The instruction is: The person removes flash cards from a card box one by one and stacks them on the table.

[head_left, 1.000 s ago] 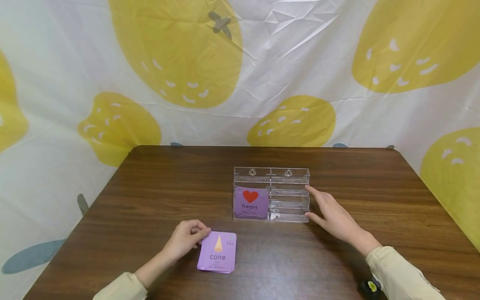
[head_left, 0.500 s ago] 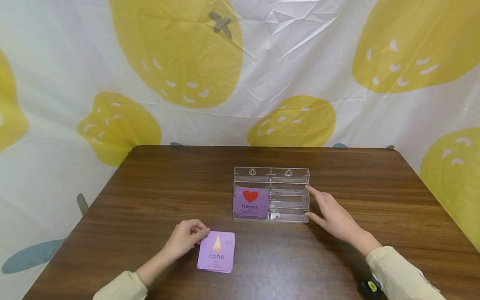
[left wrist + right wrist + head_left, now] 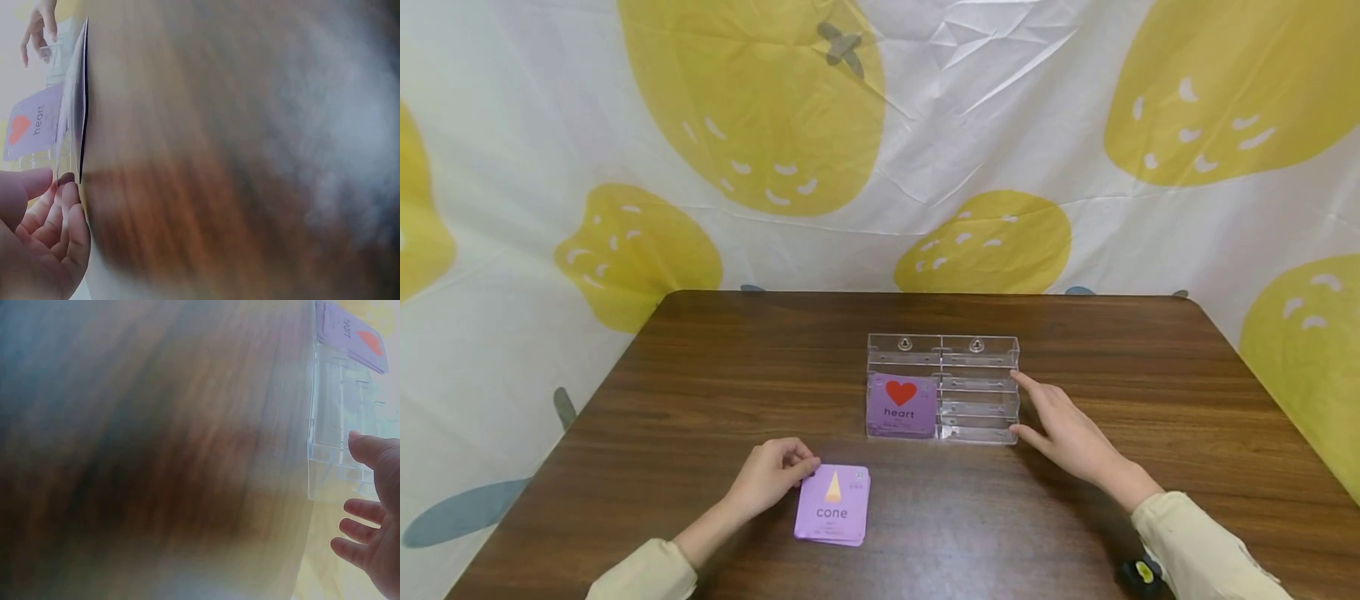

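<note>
Nudged slightly straighter since a second ago, the cone card (image 3: 832, 505) lies near the rack (image 3: 978, 388), its corner pinched by the left hand (image 3: 770, 476), while the right hand (image 3: 1070, 435), fingers spread, steadies the rack; lifting seems next.

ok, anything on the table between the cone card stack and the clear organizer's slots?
Nothing visible. Bare table lies between the cone card stack under the left hand and the clear organizer. The right hand touches the organizer's right end, off that path.
</note>
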Available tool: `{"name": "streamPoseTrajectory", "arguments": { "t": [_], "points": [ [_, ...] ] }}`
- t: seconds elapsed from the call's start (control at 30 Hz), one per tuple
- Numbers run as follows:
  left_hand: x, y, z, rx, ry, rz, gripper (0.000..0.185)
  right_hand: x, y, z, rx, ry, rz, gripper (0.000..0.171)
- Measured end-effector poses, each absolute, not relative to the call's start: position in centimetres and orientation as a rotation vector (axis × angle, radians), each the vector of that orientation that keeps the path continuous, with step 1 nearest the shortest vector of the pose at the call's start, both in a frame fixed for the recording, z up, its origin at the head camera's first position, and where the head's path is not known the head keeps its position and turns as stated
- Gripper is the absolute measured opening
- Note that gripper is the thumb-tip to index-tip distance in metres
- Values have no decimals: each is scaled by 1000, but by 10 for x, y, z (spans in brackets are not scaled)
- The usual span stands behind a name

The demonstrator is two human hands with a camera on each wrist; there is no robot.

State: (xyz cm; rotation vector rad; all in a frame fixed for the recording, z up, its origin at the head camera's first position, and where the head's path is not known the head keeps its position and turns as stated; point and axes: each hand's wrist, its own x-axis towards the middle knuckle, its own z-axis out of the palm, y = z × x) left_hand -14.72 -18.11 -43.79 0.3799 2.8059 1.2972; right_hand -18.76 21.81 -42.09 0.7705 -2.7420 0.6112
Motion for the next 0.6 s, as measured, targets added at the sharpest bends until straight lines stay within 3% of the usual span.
{"name": "streamPoseTrajectory", "arguments": {
  "t": [0.6],
  "points": [
    [-144,-178,-435,324,2936,1133,10,-188,219,-422,771,-2741,603,72]
  ]
}}
